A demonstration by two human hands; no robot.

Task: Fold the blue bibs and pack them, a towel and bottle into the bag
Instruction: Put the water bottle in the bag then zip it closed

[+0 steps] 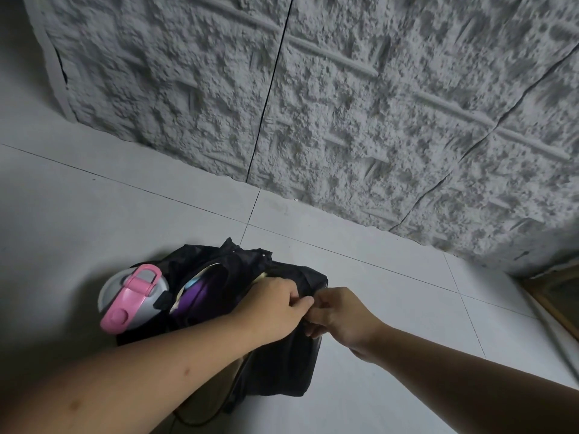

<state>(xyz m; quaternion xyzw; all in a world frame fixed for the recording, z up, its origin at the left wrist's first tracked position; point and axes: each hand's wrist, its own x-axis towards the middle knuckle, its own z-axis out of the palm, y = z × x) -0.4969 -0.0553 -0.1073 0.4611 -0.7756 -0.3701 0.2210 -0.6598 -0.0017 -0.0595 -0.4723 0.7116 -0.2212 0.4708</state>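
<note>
Your left hand [275, 303] and right hand [340, 314] meet over the top of the black bag [282, 364], which sits on the pale tiled floor [391, 308] near a rough grey textured wall [344, 104]. Both hands have their fingers curled in tight and pinched on the bag's upper edge where they come together; what exactly they grip there, a zip pull or just fabric, is too small and shadowed to tell. The bag's mouth gapes open to the left of your left hand, and inside it you can see something purple [194, 299] with a sliver of light blue just above it. The bottle [131, 297], grey with a pink flip lid, stands in the bag's left end pocket, its top tilted toward you. Your forearms cross the bag's near side.
</note>
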